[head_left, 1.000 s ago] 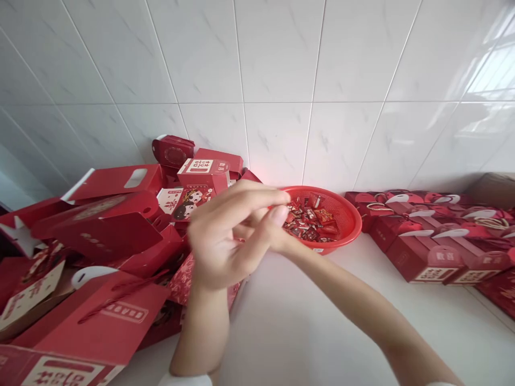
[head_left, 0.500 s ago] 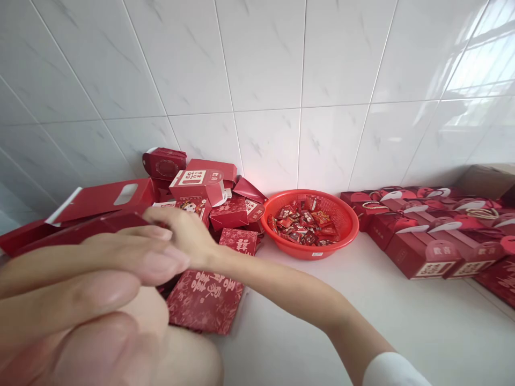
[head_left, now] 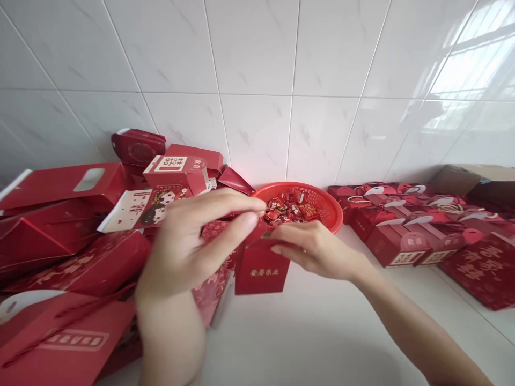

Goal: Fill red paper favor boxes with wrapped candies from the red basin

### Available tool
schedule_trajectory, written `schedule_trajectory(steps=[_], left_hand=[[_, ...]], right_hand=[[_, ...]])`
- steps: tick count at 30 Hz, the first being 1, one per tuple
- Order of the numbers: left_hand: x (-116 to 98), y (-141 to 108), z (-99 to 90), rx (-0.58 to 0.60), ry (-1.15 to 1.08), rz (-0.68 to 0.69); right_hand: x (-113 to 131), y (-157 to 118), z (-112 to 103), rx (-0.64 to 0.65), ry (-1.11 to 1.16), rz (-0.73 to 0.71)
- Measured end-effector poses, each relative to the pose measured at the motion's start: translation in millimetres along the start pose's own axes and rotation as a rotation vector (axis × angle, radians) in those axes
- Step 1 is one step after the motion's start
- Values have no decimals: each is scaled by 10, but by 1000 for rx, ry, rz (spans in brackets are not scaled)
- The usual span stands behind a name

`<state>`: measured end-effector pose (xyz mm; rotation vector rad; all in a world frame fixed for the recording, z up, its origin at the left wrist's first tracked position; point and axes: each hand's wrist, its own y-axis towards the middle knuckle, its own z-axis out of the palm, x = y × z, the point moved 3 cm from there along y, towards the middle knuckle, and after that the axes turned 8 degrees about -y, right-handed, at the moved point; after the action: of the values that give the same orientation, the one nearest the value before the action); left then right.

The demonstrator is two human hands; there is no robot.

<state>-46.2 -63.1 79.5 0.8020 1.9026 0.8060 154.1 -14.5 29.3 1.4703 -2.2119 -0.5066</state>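
Observation:
A small red box point(head_left: 262, 268) with gold characters stands upright in front of the basket, both of my hands at its top. My left hand point(head_left: 201, 236) pinches the upper left edge of the box between thumb and fingertips. From the right, my right hand point(head_left: 317, 249) grips the box's upper right side, fingers bent over the rim. Behind them is a red plastic basket point(head_left: 337, 214) holding small wrapped sweets point(head_left: 292, 208); the hands cover its front left part. What lies inside the box is hidden.
Red boxes point(head_left: 92, 187) lie in a loose pile at the left. Rows of closed red gift boxes point(head_left: 402, 244) stand at the right, with a cardboard box point(head_left: 462, 179) behind. A tiled wall point(head_left: 257, 53) rises behind the white table point(head_left: 314, 332).
Both hands have moved right, from the left pile to the front of the basket. The small red box now stands between them, and the view has shifted slightly.

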Motion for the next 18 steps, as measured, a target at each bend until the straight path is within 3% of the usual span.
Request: schedule_trajectory(steps=[5,8,15,18], left_hand=[[336,173,601,626,49,-212],[531,113,789,856,58,-351],[627,74,907,964,48,-450],[704,54,859,1000,54,-546]], right_hand=[[106,-349,306,98,-400,-61],[120,-478,430,156,-510,-62],[301,-473,475,446,-524,40],[348,-424,416,452,-428,138]])
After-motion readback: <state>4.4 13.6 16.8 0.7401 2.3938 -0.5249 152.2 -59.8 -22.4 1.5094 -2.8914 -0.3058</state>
